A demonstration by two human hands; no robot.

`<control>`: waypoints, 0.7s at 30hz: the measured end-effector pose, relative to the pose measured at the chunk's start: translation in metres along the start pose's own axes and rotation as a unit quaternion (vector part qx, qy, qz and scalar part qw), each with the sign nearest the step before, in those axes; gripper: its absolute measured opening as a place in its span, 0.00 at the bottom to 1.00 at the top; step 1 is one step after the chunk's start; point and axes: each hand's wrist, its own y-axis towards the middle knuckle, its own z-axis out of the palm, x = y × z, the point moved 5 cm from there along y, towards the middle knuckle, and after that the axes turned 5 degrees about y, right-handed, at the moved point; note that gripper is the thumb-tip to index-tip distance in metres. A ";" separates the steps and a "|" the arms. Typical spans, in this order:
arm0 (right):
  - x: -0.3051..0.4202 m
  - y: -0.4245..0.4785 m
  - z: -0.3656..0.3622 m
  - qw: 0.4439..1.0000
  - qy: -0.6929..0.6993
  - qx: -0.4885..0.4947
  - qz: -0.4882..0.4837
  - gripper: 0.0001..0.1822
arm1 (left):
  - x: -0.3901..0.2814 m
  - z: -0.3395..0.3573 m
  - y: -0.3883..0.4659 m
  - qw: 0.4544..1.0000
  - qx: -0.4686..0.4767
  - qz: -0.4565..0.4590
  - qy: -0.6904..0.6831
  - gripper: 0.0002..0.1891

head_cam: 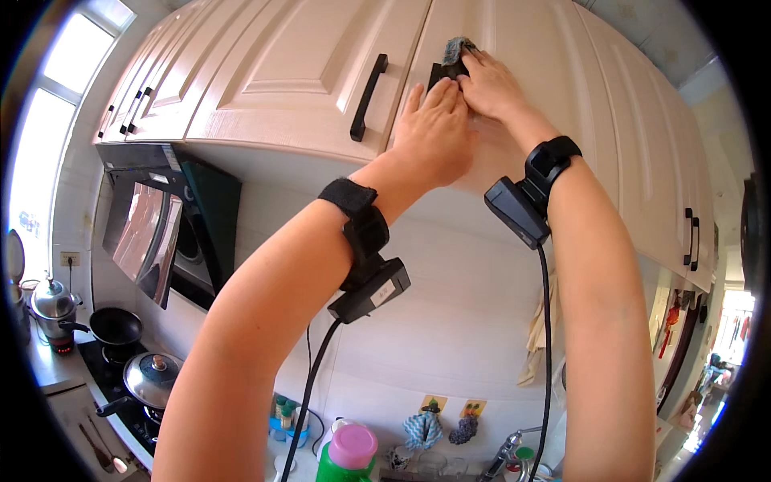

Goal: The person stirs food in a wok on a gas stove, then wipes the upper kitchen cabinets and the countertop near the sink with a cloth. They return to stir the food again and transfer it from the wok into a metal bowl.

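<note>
Both hands are raised to a cream panelled door of the wall cabinets (542, 78). My right hand (491, 84) holds a grey-blue cloth (456, 49) at a black door handle (435, 73), which the hands mostly hide. Lower and to the left, my left hand (437, 129) lies with its fingers extended, the fingertips at the handle; nothing shows in its grasp, though its palm is hidden. Another black bar handle (367, 99) is on the door to the left. Each wrist wears a strapped black device with a cable.
At left, a dark range hood (205, 223) hangs above a hob with a black wok (116, 326) and a lidded pan (152, 379). Below are a green container with a pink lid (353, 446), a hanging striped cloth (423, 429) and a tap (506, 452). The devices' cables run downward.
</note>
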 end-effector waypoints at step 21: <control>0.028 -0.124 -0.077 0.984 0.170 -0.025 -0.048 0.11 | -0.035 -0.023 -0.040 0.987 -0.066 -0.042 -0.144 0.22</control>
